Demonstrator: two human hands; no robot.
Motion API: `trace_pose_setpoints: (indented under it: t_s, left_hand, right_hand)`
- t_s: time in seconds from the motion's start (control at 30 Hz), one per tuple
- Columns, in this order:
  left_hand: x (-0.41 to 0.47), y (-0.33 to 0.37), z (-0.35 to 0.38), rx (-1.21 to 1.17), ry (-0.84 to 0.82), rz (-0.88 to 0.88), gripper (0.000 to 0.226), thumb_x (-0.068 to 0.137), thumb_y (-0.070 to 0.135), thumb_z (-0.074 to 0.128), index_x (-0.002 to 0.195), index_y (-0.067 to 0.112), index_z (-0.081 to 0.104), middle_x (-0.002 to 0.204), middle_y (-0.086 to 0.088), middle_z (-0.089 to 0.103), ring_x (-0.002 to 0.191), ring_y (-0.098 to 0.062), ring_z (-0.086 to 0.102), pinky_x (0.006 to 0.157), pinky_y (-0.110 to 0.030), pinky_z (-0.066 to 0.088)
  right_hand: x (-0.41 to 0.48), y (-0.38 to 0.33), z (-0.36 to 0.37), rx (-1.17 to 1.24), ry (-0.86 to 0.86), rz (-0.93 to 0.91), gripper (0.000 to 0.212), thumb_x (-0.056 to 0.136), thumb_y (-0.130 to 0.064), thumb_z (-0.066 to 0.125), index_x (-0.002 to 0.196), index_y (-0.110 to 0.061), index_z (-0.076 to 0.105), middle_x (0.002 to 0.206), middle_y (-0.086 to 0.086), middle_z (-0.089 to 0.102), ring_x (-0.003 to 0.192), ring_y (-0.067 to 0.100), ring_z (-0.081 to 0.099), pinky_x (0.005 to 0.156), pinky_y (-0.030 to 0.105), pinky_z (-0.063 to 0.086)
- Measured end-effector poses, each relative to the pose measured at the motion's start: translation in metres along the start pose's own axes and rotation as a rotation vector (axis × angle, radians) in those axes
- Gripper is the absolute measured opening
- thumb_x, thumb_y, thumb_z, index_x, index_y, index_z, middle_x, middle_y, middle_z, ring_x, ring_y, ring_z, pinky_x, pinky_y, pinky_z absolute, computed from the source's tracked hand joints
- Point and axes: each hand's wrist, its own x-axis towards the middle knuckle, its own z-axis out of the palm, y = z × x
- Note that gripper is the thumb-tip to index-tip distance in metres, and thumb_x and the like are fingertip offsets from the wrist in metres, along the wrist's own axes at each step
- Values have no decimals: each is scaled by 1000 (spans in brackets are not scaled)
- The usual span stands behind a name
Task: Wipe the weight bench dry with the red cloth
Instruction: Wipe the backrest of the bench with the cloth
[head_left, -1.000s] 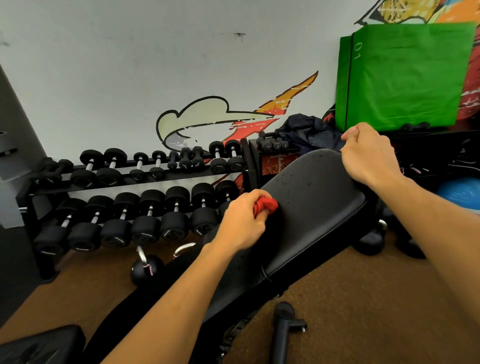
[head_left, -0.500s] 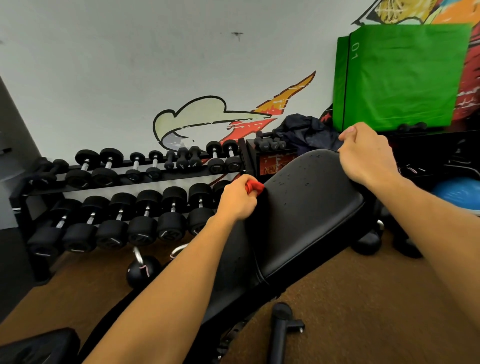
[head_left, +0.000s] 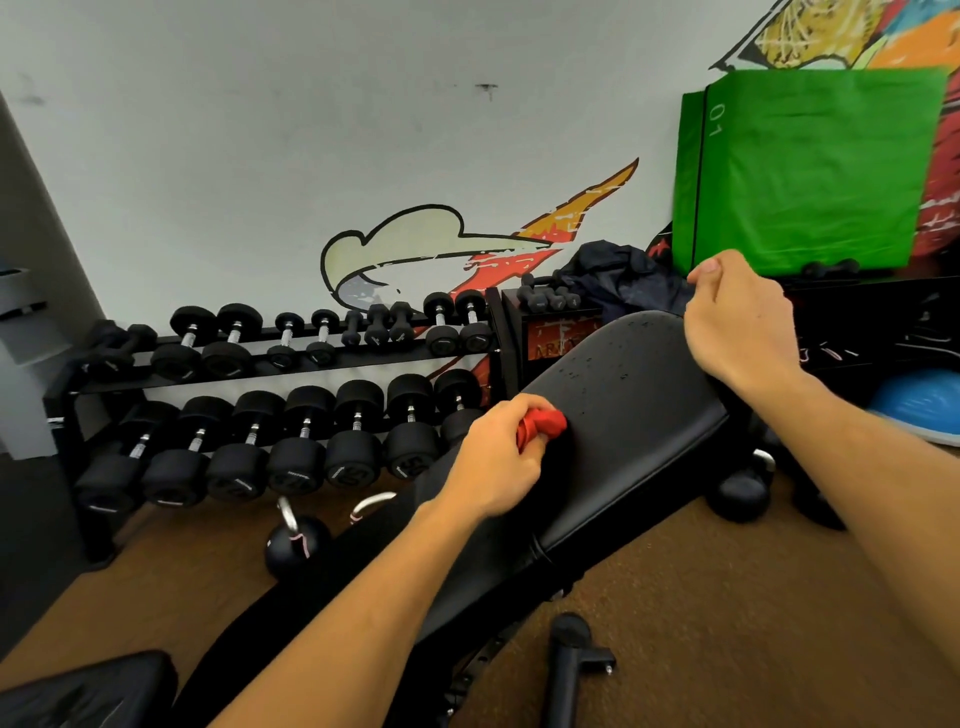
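The black padded weight bench (head_left: 628, 415) runs from lower left to upper right, with water droplets on its upper pad. My left hand (head_left: 493, 462) is closed around a bunched red cloth (head_left: 540, 427) and presses it on the pad's left side. My right hand (head_left: 740, 322) grips the bench's top right edge, fingers curled over it.
A two-tier dumbbell rack (head_left: 291, 415) stands left of the bench against the wall. Two kettlebells (head_left: 296, 545) sit on the brown floor beside it, another (head_left: 740, 491) under the bench's right end. A green box (head_left: 810, 171), a dark bundle of cloth (head_left: 623, 280) and a blue ball (head_left: 924, 405) are at right.
My left hand with the red cloth slid up the pad's left side, then came back down and slightly right. My right hand kept its hold on the top edge.
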Motion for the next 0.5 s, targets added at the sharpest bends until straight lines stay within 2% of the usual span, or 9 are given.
trace_pose_setpoints:
  t_s: [0.07, 0.13, 0.2, 0.27, 0.3, 0.37, 0.43, 0.5]
  left_hand:
    - [-11, 6, -12, -34, -83, -38, 37, 86, 14, 68, 116, 36, 66, 115, 13, 70, 109, -6, 64, 101, -31, 50]
    - [-24, 15, -23, -125, -130, -115, 44, 77, 20, 67, 117, 37, 65, 119, 5, 67, 103, -7, 65, 93, -28, 53]
    - [-38, 23, -33, -206, -99, -177, 49, 75, 18, 69, 122, 32, 64, 126, -4, 57, 98, -6, 61, 83, -17, 49]
    - [-54, 28, -42, -256, -51, -217, 53, 80, 6, 71, 126, 30, 63, 128, 0, 49, 107, -3, 57, 83, -7, 45]
    - [-61, 29, -46, -301, -34, -232, 55, 81, 2, 71, 126, 32, 62, 126, 1, 50, 108, -4, 57, 86, -8, 45]
    - [-74, 32, -50, -470, 8, -283, 53, 81, 4, 78, 124, 32, 62, 120, -2, 60, 103, -11, 64, 92, -23, 52]
    - [-84, 38, -55, -667, 86, -376, 53, 77, 19, 88, 122, 26, 61, 114, -10, 69, 95, -21, 69, 87, -38, 54]
    - [-91, 45, -59, -856, 126, -450, 58, 74, 28, 90, 120, 15, 57, 108, -17, 72, 88, -25, 72, 81, -38, 55]
  right_hand:
    - [-5, -5, -3, -8, 39, -78, 36, 111, -30, 29, 118, -11, 58, 109, 20, 66, 99, 41, 57, 75, 40, 32]
    - [-11, -8, -6, 2, 90, -160, 32, 110, -28, 32, 117, -11, 58, 105, 16, 67, 97, 38, 57, 75, 38, 32]
    - [-24, -14, -10, 80, 118, -227, 26, 108, -29, 36, 117, -17, 57, 101, 9, 69, 96, 32, 59, 76, 38, 37]
    - [-48, -22, -11, 242, 87, -267, 20, 107, -31, 42, 115, -23, 58, 96, 3, 70, 89, 23, 62, 77, 38, 46]
    - [-64, -28, -10, 337, 46, -269, 15, 106, -30, 47, 114, -25, 59, 93, 0, 70, 85, 17, 63, 77, 37, 50]
    - [-100, -35, -8, 472, -127, -292, 13, 101, -22, 59, 113, -27, 60, 92, -7, 68, 81, 7, 63, 77, 32, 53]
    - [-135, -41, -7, 471, -375, -369, 33, 94, -17, 70, 121, -30, 57, 101, -11, 65, 91, 6, 63, 81, 28, 53]
    - [-162, -47, -6, 383, -561, -452, 56, 86, -25, 79, 133, -39, 51, 119, -19, 57, 112, 1, 56, 92, 19, 47]
